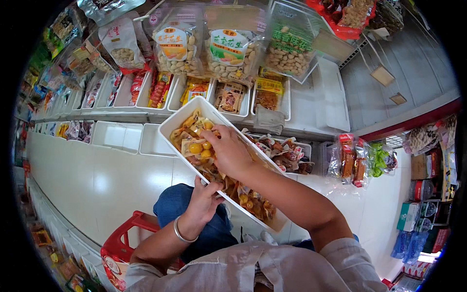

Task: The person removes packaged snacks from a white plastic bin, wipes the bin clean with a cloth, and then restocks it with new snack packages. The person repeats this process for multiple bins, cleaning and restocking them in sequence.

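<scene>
A long white plastic bin is tilted across my lap, holding several small clear snack packets. Some of these packets contain round yellow pieces; others look brown. My left hand, with a silver bangle at its wrist, grips the bin's near long side. Inside the bin, my right hand reaches down among the packets near the far end. Its fingertips touch a packet with yellow pieces, and whether they pinch it is hidden by the hand.
Bagged peanuts hang over a shelf row of white bins. On the floor stand white bins, one with wrapped brown snacks. A grey cloth drapes over the shelf edge. A red plastic stool is at lower left.
</scene>
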The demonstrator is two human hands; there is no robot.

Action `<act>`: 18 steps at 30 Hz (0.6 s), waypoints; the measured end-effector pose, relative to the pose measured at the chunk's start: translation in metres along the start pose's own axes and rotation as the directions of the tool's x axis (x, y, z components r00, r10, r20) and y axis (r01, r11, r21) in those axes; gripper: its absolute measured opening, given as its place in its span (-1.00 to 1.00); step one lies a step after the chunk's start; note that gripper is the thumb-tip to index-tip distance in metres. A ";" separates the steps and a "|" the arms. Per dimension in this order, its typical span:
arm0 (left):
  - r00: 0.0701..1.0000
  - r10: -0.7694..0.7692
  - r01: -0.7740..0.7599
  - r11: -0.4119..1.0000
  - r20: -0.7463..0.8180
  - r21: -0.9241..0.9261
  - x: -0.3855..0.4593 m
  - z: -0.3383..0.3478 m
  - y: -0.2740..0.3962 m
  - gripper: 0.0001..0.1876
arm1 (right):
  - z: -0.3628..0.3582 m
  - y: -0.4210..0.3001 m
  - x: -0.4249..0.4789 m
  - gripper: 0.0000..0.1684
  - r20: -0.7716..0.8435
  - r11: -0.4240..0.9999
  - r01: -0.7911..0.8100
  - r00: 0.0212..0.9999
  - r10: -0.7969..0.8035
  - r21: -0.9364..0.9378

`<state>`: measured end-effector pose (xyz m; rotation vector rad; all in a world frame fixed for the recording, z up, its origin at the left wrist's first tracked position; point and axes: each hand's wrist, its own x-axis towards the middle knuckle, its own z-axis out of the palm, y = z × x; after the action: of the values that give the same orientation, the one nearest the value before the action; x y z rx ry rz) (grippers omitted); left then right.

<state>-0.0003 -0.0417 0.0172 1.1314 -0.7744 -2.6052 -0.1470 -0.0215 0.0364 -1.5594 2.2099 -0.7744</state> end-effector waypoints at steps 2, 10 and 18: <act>0.998 0.057 -0.057 0.998 0.026 -0.023 0.001 -0.003 0.000 -0.32 | -0.007 -0.002 0.003 -0.29 -0.046 0.998 0.017 0.999 -0.015 0.060; 0.997 0.056 -0.051 0.995 0.057 -0.085 0.000 -0.007 0.003 -0.39 | -0.044 -0.018 0.001 -0.23 -0.176 0.980 0.118 0.980 -0.089 0.161; 0.991 0.073 -0.055 0.987 0.111 -0.152 0.000 -0.002 0.004 -0.41 | -0.050 -0.015 0.000 -0.27 -0.377 0.940 0.213 0.921 -0.101 0.268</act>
<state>0.0013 -0.0458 0.0179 0.9059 -0.6151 -2.6436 -0.1635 -0.0127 0.0854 -1.5487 2.0758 -1.4800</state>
